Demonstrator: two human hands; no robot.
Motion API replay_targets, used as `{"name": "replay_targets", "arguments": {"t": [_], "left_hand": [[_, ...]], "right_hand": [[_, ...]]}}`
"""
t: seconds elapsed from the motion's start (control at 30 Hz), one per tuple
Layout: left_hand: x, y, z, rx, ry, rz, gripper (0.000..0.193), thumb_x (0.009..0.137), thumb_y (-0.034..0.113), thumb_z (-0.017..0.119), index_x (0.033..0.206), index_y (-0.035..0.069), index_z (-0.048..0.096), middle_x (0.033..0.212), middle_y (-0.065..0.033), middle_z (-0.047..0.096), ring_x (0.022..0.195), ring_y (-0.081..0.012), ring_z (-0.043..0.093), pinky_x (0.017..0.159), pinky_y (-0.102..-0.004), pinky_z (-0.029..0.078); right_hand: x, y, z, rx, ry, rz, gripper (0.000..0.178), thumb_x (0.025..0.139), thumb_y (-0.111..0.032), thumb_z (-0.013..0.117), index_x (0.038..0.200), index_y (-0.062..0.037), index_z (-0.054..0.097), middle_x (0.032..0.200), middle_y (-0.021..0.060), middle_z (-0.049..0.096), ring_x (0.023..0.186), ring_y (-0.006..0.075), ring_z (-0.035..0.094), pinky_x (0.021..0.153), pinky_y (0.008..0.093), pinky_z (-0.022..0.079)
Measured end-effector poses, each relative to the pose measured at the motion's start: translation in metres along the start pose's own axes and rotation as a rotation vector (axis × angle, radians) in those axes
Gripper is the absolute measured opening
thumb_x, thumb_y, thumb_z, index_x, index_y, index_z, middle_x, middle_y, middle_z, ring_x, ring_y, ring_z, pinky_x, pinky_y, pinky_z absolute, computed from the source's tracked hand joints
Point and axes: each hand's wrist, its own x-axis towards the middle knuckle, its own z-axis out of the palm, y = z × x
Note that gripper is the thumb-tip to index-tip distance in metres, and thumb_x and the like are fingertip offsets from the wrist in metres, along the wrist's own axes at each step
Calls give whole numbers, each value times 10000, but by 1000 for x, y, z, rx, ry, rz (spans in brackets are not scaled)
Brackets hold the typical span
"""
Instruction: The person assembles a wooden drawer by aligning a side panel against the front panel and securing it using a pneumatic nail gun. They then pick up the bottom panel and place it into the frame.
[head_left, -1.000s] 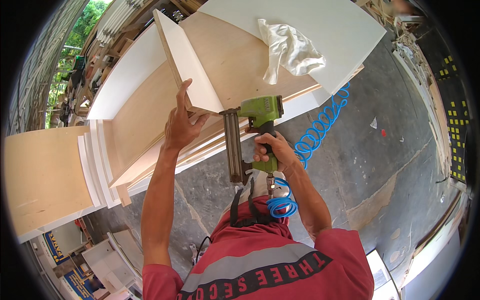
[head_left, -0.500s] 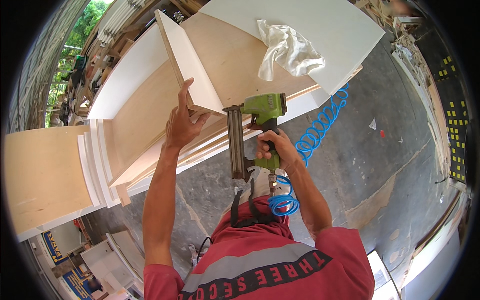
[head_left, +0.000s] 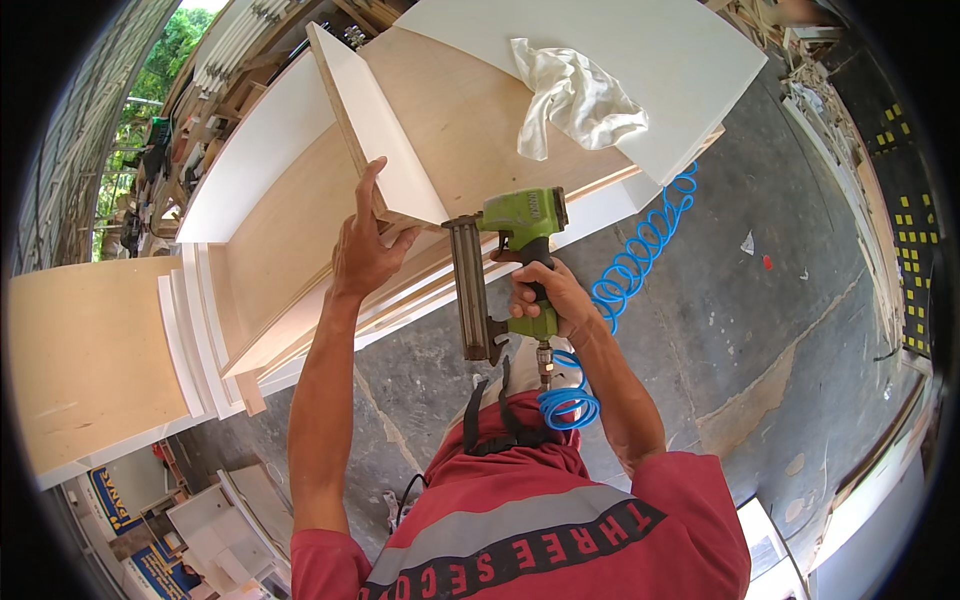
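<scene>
My right hand (head_left: 556, 298) is wrapped round the grip of a green and black pneumatic nail gun (head_left: 522, 212). The gun's long grey magazine (head_left: 467, 290) points down toward me, and its nose is at the near corner of an upright white-faced panel (head_left: 385, 130). Whether the nose presses on the panel cannot be made out. My left hand (head_left: 368, 248) grips the near end of that panel, index finger along one face and thumb by the near edge. The panel stands across a wooden cabinet carcass (head_left: 455, 95) with a bare plywood inside.
A coiled blue air hose (head_left: 640, 255) runs from the gun's base over the grey concrete floor (head_left: 740, 330). A crumpled white cloth (head_left: 575, 100) lies partly on a white board (head_left: 690, 70). More plywood (head_left: 90, 350) is at the left, and timber offcuts (head_left: 840, 160) line the right.
The nail gun has shifted very slightly left, its nose closer to the panel's corner. My left hand keeps its place on the panel.
</scene>
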Motion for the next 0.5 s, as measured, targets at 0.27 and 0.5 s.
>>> {"name": "replay_targets", "arguments": {"t": [0.27,0.5], "left_hand": [[-1,3,-1,49,30,36,1032,820,-19,816,1636,178,215,1445,-227,612,1256,-374,671,1063,-470,534],[1,0,2,90,67,90,1039,818,25,832,1634,202,213,1154,-207,758,1047,-425,739,900,-495,599]], "right_hand": [[-3,1,5,9,39,3,350,991,-83,587,1313,51,615,636,1,462,473,122,468,619,348,527],[1,4,-3,-7,37,10,369,979,-88,599,1316,63,585,649,20,494,495,133,488,626,358,537]]}}
